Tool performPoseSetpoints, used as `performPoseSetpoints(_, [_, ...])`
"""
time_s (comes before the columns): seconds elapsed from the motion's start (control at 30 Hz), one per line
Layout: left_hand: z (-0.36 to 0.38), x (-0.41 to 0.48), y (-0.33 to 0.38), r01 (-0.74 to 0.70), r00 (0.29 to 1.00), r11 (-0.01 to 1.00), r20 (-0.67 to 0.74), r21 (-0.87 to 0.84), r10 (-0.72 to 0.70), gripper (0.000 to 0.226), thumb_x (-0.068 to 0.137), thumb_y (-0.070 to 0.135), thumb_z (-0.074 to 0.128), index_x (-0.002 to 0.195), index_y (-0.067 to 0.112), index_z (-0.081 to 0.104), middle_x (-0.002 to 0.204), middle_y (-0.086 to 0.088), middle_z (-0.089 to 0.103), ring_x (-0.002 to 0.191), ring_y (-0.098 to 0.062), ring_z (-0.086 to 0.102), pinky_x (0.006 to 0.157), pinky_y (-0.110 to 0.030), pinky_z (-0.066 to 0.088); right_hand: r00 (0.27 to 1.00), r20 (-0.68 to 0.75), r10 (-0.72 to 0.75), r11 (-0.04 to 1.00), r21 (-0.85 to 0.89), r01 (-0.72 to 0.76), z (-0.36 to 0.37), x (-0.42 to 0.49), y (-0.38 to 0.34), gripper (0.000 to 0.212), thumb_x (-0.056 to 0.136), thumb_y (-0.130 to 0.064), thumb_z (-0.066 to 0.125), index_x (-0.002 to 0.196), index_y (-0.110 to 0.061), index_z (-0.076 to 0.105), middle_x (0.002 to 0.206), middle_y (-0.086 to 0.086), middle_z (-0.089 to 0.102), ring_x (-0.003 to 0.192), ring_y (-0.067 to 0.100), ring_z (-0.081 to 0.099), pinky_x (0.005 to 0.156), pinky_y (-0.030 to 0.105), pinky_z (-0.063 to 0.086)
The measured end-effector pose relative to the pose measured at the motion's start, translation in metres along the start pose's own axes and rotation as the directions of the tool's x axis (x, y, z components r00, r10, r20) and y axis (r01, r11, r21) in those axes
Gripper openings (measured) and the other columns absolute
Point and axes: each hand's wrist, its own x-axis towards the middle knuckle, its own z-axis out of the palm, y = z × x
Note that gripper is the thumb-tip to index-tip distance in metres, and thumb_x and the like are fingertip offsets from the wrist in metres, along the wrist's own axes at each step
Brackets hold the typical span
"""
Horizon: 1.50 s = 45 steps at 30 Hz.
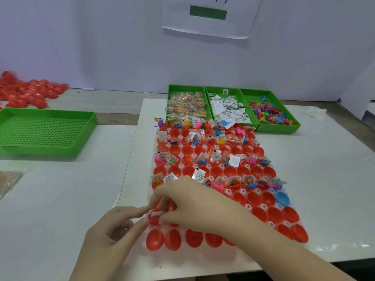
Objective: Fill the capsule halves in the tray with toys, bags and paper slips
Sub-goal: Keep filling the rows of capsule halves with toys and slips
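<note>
- right grip (192,203) curled over, pinching a red capsule half (154,219) at the tray's (248,206) 7 o'clock corner
- left grip (113,236) comes in from 8 o'clock, fingertip and thumb nipping the same half's rim
- filled rows hold toys, bags and slips
- blue half (282,197) at tray's 4 o'clock
- at 12 o'clock, on the table (334,179): bag bin (186,106), slip bin (227,107), toy bin (269,114)

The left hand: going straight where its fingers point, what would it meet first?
Most likely the red capsule half just ahead of the left hand, pinched by the right hand; they may already touch, since depth is unclear.
</note>
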Motion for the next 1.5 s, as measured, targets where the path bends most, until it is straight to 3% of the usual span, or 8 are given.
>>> performPoseSetpoints(0.17, [-0.001,0.005,-0.008,0.045,0.998,0.999,-0.038,-0.018,-0.046,0.016,0.056,0.035,0.078,0.072,0.033,0.076,0.058,-0.014,0.057,0.051,-0.014,0.049,0.052,-0.018,0.041,0.999,-0.025,0.028,1.0,-0.008,-0.029,-0.003,-0.005,-0.004,0.018,0.088,-0.018,0.065,0.105,-0.015,0.069,0.097,-0.002,0.068,0.081,0.005,0.056,0.077,0.027,0.052])
performPoseSetpoints(0.4, [-0.005,0.005,0.005,-0.071,0.997,0.989,0.014,0.133,0.07,0.016,0.059,0.03,0.075,0.072,0.038,0.074,0.069,0.015,0.06,0.051,-0.004,0.045,0.05,-0.012,0.036,0.999,-0.039,0.005,0.998,-0.066,-0.007,0.004,-0.003,-0.003,0.022,0.087,-0.022,0.064,0.108,-0.02,0.067,0.09,-0.008,0.064,0.082,0.007,0.056,0.07,0.025,0.049])
performPoseSetpoints(0.8, [-0.025,0.029,0.003,0.024,0.996,0.994,0.093,-0.102,-0.015,0.04,0.062,0.009,0.087,0.093,0.032,0.076,0.087,-0.009,0.07,0.061,-0.016,0.054,0.059,-0.019,0.044,0.971,-0.236,0.032,0.999,0.035,-0.025,-0.037,-0.031,0.022,0.031,0.078,-0.045,0.074,0.106,-0.039,0.062,0.085,-0.018,0.06,0.077,-0.005,0.053,0.064,0.016,0.043])
performPoseSetpoints(0.93, [-0.024,0.066,0.015,-0.034,0.996,0.98,0.068,-0.198,0.049,0.04,0.065,0.008,0.063,0.096,0.03,0.076,0.083,-0.008,0.07,0.06,-0.011,0.058,0.059,-0.013,0.049,0.839,-0.532,0.109,0.982,0.191,-0.006,-0.077,-0.047,0.056,0.012,0.079,-0.04,0.074,0.089,-0.037,0.07,0.073,-0.014,0.063,0.056,0.001,0.048,0.055,0.01,0.037])
performPoseSetpoints(1.07, [-0.01,0.12,0.045,-0.076,0.964,0.978,0.236,-0.195,0.122,0.047,0.066,0.019,0.067,0.108,0.039,0.069,0.088,-0.006,0.071,0.068,-0.018,0.064,0.068,-0.019,0.054,0.618,-0.749,0.238,0.951,0.308,0.008,-0.121,-0.052,0.11,0.013,0.08,-0.022,0.075,0.08,-0.034,0.071,0.068,-0.01,0.064,0.053,0.003,0.046,0.051,0.011,0.039])
performPoseSetpoints(1.3, [0.044,0.233,0.09,-0.155,0.967,0.987,0.199,-0.037,0.159,0.034,0.077,0.034,0.068,0.11,0.037,0.063,0.084,0.001,0.072,0.07,-0.01,0.067,0.069,-0.025,0.048,0.37,-0.785,0.497,0.867,0.426,-0.259,-0.185,-0.025,0.235,0.022,0.082,-0.005,0.068,0.077,-0.027,0.068,0.078,-0.004,0.068,0.073,0.013,0.061,0.069,0.028,0.047])
performPoseSetpoints(1.37, [0.069,0.263,0.09,-0.17,0.963,0.985,0.213,0.016,0.163,0.026,0.087,0.026,0.067,0.109,0.038,0.061,0.084,0.005,0.071,0.071,-0.007,0.068,0.071,-0.026,0.049,0.385,-0.741,0.55,0.83,0.43,-0.356,-0.198,-0.009,0.266,0.018,0.083,-0.003,0.067,0.087,-0.021,0.07,0.091,0.002,0.07,0.086,0.017,0.064,0.081,0.033,0.051])
performPoseSetpoints(1.5, [0.129,0.312,0.084,-0.255,0.934,0.944,0.308,0.211,0.183,0.021,0.09,0.02,0.064,0.104,0.035,0.062,0.09,0.01,0.066,0.077,-0.002,0.065,0.065,-0.014,0.051,0.573,-0.54,0.616,0.762,0.226,-0.607,-0.198,0.031,0.306,0.039,0.083,-0.014,0.072,0.121,-0.015,0.062,0.119,0.005,0.064,0.1,0.019,0.06,0.089,0.03,0.048])
